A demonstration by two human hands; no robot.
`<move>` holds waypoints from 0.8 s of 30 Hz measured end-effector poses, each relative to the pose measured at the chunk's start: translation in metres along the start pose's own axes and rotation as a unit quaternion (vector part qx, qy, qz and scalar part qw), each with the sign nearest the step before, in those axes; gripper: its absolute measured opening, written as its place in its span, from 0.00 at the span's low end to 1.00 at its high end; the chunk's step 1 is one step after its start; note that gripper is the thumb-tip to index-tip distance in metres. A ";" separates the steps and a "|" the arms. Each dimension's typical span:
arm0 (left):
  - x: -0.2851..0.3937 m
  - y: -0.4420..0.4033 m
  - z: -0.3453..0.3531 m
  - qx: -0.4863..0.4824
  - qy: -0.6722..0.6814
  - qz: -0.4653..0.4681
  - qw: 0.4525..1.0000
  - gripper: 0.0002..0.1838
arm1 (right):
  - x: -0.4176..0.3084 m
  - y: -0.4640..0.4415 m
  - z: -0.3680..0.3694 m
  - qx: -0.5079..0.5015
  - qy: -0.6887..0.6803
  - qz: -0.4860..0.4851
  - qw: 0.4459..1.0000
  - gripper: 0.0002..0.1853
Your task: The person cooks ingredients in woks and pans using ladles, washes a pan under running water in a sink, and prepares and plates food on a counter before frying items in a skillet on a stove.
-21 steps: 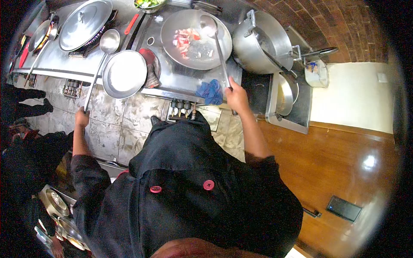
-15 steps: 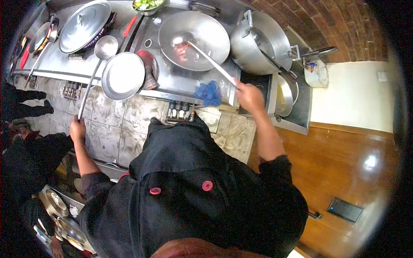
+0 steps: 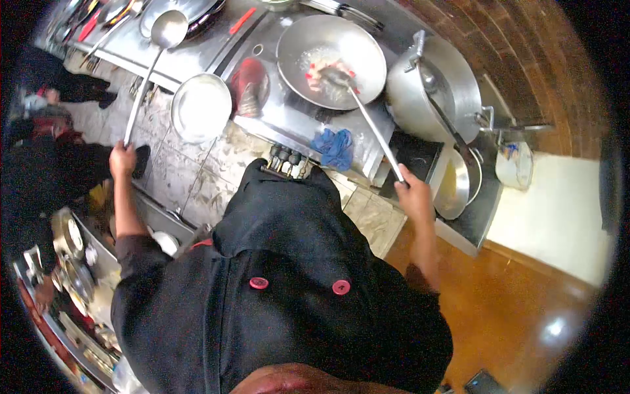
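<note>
My left hand [image 3: 123, 161] is closed round the handle end of a long metal ladle [image 3: 169, 29], whose bowl is raised near a lidded pan at the upper left. My right hand [image 3: 413, 190] grips the handle of a second ladle [image 3: 375, 129]. That ladle's head lies inside the large wok [image 3: 298, 65], on red and pale food pieces [image 3: 323, 71] in bubbling liquid. A round shallow metal pan [image 3: 201, 108] stands at the counter's front edge. Beside it is a red and grey cloth [image 3: 249, 85].
A large pot [image 3: 469, 98] stands right of the wok, with a long utensil inside. A blue cloth [image 3: 333, 148] lies at the counter edge. Below the pot is a smaller pan [image 3: 451, 190]. Other people in dark clothes [image 3: 49, 171] are at the left, beside dishes.
The view has turned, shifting the wok and pot rightward. The right ladle has gone down into the food, its head further right in the wok than half a second ago. Both hands keep their ladles.
</note>
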State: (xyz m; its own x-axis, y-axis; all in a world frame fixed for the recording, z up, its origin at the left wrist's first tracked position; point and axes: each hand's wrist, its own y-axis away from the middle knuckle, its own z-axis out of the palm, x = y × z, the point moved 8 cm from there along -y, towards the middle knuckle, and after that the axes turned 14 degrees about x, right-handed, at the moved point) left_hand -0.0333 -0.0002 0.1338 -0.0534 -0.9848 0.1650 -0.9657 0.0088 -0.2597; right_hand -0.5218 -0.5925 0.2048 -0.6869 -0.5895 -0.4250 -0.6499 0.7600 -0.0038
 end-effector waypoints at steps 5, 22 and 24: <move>0.047 0.077 0.075 -0.018 0.134 -0.134 0.982 0.23 | 0.017 -0.011 0.043 -0.031 -0.093 0.056 0.994 0.24; -0.002 0.314 0.123 -0.013 0.222 -0.373 0.901 0.21 | -0.073 -0.056 0.059 0.111 -0.156 -0.138 0.972 0.17; 0.002 0.341 0.079 0.006 0.188 -0.355 0.916 0.22 | -0.140 -0.028 0.086 0.033 -0.185 -0.270 0.944 0.13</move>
State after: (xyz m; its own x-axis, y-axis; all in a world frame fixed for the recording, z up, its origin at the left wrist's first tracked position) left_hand -0.3429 -0.0126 -0.0301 0.5005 -0.6129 0.6114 -0.7884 -0.6145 0.0294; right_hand -0.3795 -0.5077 0.1864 -0.0927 -0.7689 -0.6326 -0.8429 0.3988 -0.3612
